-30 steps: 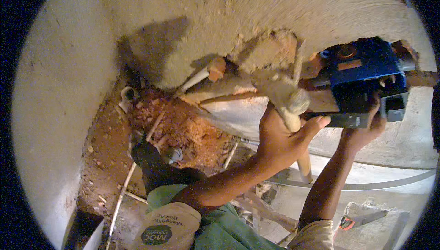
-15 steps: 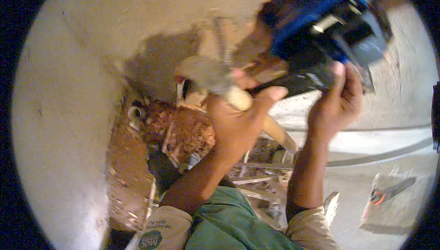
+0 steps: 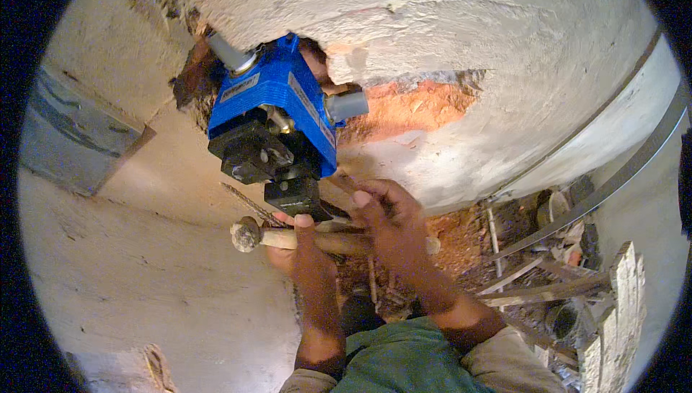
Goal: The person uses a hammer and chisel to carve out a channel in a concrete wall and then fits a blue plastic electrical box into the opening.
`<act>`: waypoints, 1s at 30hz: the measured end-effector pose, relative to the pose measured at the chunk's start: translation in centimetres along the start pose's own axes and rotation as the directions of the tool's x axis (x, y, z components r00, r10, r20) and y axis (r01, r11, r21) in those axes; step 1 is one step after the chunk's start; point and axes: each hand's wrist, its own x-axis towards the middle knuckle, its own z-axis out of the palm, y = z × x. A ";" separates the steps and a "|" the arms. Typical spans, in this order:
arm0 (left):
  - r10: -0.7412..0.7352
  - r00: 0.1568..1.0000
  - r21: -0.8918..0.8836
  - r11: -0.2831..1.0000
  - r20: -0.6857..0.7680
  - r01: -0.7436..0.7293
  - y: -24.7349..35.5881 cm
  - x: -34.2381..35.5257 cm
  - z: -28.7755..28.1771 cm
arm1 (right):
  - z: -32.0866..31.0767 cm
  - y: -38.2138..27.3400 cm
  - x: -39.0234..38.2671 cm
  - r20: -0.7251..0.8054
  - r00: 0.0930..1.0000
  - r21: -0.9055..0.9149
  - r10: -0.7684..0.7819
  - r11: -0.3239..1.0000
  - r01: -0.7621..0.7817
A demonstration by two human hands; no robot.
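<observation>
Fingers of the left hand wrap the wooden handle of a hammer, clamped on it, thumb lying up against the black base of the blue valve body. The right hand has its fingers curled together over the same handle further along, just below that black base; whether it also grips something thin beneath, I cannot tell.

Going by size: the rough plastered wall fills the upper view, with a broken cavity showing orange brick. The blue valve body sits in that cavity, grey pipe stubs projecting from its sides. The hammer lies crosswise beneath it, its metal head to the left. Rubble and loose pipes lie lower right.

Risk, as I judge it: the hammer head is close to the plastic fitting, so a careless swing could crack the stubs or knock the body out of line.

Compared with half a second ago, the valve body appears upper left rather than upper right, and the hammer now lies level.
</observation>
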 end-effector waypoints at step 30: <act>0.079 0.995 0.248 0.964 0.057 -0.091 1.4 0.3 -0.7 | 5.1 4.1 4.6 0.465 0.865 0.878 0.190 0.030 -0.478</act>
